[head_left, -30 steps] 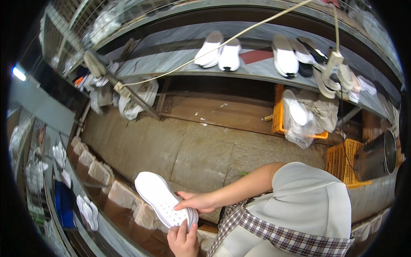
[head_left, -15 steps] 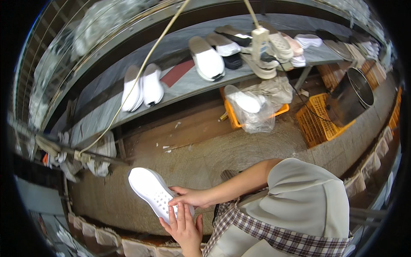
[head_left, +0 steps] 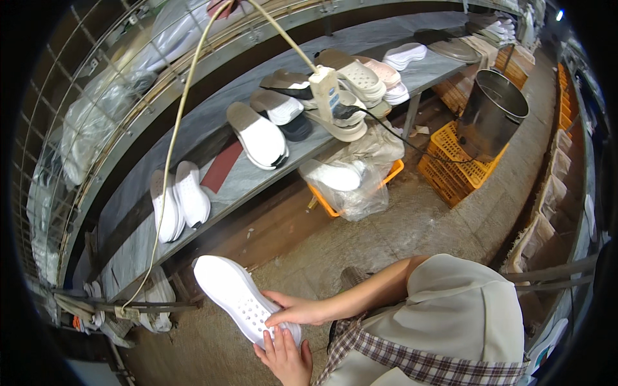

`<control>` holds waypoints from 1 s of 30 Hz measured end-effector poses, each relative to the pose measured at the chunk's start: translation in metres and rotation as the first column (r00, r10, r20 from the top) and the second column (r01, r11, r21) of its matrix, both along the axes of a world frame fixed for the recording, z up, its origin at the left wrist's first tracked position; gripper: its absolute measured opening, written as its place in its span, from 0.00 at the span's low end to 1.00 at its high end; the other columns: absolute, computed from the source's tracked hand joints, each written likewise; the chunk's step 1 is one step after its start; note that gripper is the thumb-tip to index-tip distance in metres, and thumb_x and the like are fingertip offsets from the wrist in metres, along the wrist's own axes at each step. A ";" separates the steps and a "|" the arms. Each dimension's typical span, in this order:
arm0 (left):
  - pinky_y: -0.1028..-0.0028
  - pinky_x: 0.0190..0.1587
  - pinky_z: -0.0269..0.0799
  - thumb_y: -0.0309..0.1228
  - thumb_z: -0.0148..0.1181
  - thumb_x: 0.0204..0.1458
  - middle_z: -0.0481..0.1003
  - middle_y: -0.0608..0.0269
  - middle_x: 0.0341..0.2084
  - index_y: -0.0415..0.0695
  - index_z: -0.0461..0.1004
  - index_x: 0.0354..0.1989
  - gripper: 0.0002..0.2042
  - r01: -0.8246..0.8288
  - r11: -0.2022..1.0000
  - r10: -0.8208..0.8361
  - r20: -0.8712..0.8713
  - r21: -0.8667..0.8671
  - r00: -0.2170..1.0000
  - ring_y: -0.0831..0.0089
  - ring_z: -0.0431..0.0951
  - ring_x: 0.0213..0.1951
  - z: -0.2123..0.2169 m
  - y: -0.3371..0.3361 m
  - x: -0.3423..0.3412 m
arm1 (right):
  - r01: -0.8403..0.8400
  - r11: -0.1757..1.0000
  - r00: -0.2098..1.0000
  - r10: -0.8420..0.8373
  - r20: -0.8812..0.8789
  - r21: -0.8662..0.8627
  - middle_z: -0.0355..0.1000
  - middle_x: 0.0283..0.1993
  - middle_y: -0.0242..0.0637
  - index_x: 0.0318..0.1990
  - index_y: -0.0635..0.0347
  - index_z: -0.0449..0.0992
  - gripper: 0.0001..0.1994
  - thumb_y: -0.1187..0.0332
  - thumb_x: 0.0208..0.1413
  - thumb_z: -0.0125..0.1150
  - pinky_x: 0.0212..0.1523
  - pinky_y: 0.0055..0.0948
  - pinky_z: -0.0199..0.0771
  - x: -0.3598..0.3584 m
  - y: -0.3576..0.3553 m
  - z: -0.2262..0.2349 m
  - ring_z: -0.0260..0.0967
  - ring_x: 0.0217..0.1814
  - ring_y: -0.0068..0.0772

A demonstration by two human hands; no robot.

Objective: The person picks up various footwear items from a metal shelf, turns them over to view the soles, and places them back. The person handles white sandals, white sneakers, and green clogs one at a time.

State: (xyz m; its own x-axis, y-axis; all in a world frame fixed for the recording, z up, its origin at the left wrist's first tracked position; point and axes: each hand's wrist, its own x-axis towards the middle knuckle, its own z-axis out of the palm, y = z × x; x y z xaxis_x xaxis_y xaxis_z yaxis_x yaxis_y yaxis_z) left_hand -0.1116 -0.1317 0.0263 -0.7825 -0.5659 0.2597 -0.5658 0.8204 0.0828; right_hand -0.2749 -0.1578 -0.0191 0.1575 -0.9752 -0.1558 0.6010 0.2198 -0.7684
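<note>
**Head view: white sole in both hands**

Item: white perforated shoe sole [head_left: 241, 299], low in frame above the concrete floor [head_left: 412, 225]. My right hand [head_left: 297, 310] pinches its heel edge; my left hand [head_left: 284, 357] cups it from beneath, fingers curled. Nearby: shelf [head_left: 244, 177] with paired white soles [head_left: 179, 201].

Few packages here. A crumpled clear plastic bag [head_left: 360, 177] sits on the floor under the front edge of the long grey bench [head_left: 257, 174], draped over an orange crate [head_left: 393, 170], white soles showing through it. A blue-and-white label [head_left: 333, 96] is on the cream power block [head_left: 325, 90] hanging on a cord over the bench's middle. More clear plastic wrapping [head_left: 96, 122] bunches behind the wire mesh past the bench's back edge. No screens, no signs.
</note>
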 end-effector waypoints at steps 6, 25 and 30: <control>0.44 0.60 0.47 0.35 0.61 0.46 0.61 0.47 0.59 0.43 0.62 0.59 0.30 -0.016 1.000 0.015 -0.093 -0.008 0.996 0.46 0.58 0.60 -0.014 -0.002 0.006 | 0.020 1.000 1.000 -0.020 -0.013 -0.024 0.48 0.67 0.48 0.68 0.64 0.37 0.43 0.71 0.49 0.60 0.62 0.32 0.56 0.001 -0.007 0.000 0.50 0.67 0.38; 0.46 0.61 0.49 0.36 0.64 0.46 0.50 0.35 0.62 0.40 0.57 0.60 0.33 -0.216 0.967 0.237 -0.168 0.133 0.957 0.38 0.48 0.63 -0.024 -0.011 0.027 | 0.035 0.999 0.993 -0.034 0.112 -0.009 0.52 0.65 0.45 0.67 0.64 0.40 0.39 0.68 0.50 0.55 0.64 0.33 0.54 -0.016 -0.019 0.010 0.51 0.66 0.36; 0.46 0.61 0.48 0.35 0.65 0.44 0.50 0.35 0.62 0.40 0.56 0.61 0.35 -0.221 0.963 0.248 -0.188 0.152 0.950 0.37 0.48 0.63 -0.024 -0.008 0.025 | 0.031 0.998 0.993 -0.025 0.115 -0.049 0.52 0.65 0.44 0.68 0.63 0.40 0.40 0.70 0.48 0.54 0.64 0.32 0.54 -0.016 -0.014 0.015 0.51 0.67 0.36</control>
State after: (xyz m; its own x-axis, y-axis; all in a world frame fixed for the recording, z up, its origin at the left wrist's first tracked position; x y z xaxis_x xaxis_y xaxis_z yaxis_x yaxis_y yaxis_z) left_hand -0.0861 -0.1394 0.0019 -0.5617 -0.7658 0.3131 -0.7011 0.6415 0.3112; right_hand -0.2909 -0.1713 -0.0042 0.1438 -0.9856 -0.0891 0.6911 0.1644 -0.7039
